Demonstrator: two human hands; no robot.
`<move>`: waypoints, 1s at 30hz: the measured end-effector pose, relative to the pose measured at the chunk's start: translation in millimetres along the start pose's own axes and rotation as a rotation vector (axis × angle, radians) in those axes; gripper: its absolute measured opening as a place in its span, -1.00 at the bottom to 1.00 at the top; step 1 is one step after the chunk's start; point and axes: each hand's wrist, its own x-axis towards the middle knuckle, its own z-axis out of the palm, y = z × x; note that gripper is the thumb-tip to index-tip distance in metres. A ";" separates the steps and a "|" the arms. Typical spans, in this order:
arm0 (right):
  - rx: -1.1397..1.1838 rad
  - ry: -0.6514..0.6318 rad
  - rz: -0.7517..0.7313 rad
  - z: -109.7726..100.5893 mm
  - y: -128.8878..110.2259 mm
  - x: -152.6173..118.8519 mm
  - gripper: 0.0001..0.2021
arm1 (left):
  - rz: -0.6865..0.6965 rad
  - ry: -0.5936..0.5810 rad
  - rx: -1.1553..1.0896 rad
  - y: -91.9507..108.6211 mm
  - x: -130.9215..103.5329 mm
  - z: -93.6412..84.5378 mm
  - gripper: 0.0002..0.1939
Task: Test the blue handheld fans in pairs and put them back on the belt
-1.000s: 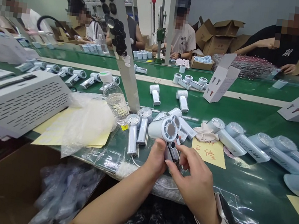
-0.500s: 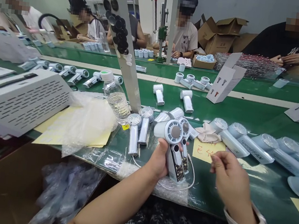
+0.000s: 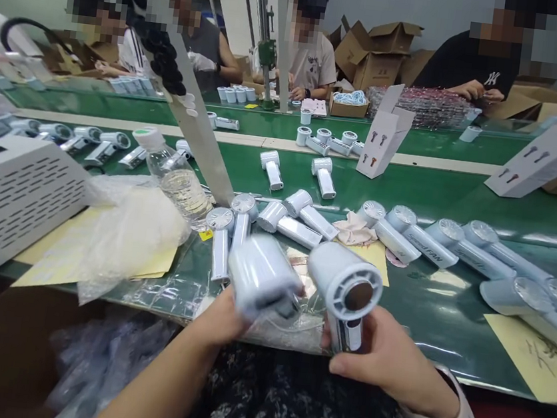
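My left hand (image 3: 226,317) is closed around a light-blue handheld fan (image 3: 263,274), which is tilted and blurred by motion. A second handheld fan (image 3: 343,280) is in my right hand (image 3: 378,348), its round head toward me with a dark disc at the centre. The fingers of that hand wrap its short handle, where a shiny panel shows. Part of a white cable (image 3: 290,321) lies behind the two fans, on clear wrap at the table edge. Just beyond my hands, two more fans (image 3: 299,231) lie crossed near a pale cloth (image 3: 355,230).
Several fans (image 3: 442,251) lie in a row at right, by a yellow note (image 3: 535,359). At left are a grey vented box (image 3: 22,200), plastic bags (image 3: 130,226), a clear bottle (image 3: 181,181) and a slanted post (image 3: 200,140). Co-workers sit across the green conveyor (image 3: 277,222).
The two fans, both in my left hand before, are now one in each hand. My right hand has moved in and taken one. The view has turned to the right.
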 end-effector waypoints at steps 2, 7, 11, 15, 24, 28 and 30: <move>-0.034 0.108 -0.026 3.5 2.9 0.1 -0.66 | -0.036 0.022 -0.069 -4.7 -3.7 -0.9 -0.58; 0.112 0.123 -0.174 12.2 8.9 1.3 -0.64 | -0.037 -0.114 -0.105 -11.6 -16.9 13.7 -0.52; 0.138 0.062 -0.204 14.0 12.3 -8.5 -0.67 | -0.068 -0.204 -0.074 -13.5 -23.2 24.5 -0.58; 0.169 0.109 -0.211 16.6 14.6 -14.5 -0.63 | -0.074 -0.250 0.039 -15.1 -22.4 31.1 -0.66; 0.230 0.188 -0.112 22.3 11.3 -11.4 -0.64 | -0.140 -0.254 -0.021 -19.1 -20.7 39.4 -0.63; 0.220 0.213 -0.116 21.7 13.2 -9.9 -0.67 | -0.118 -0.235 -0.067 -19.9 -21.8 37.9 -0.56; 0.203 0.211 -0.120 21.5 12.0 -9.1 -0.65 | -0.125 -0.246 -0.066 -19.2 -22.4 37.3 -0.60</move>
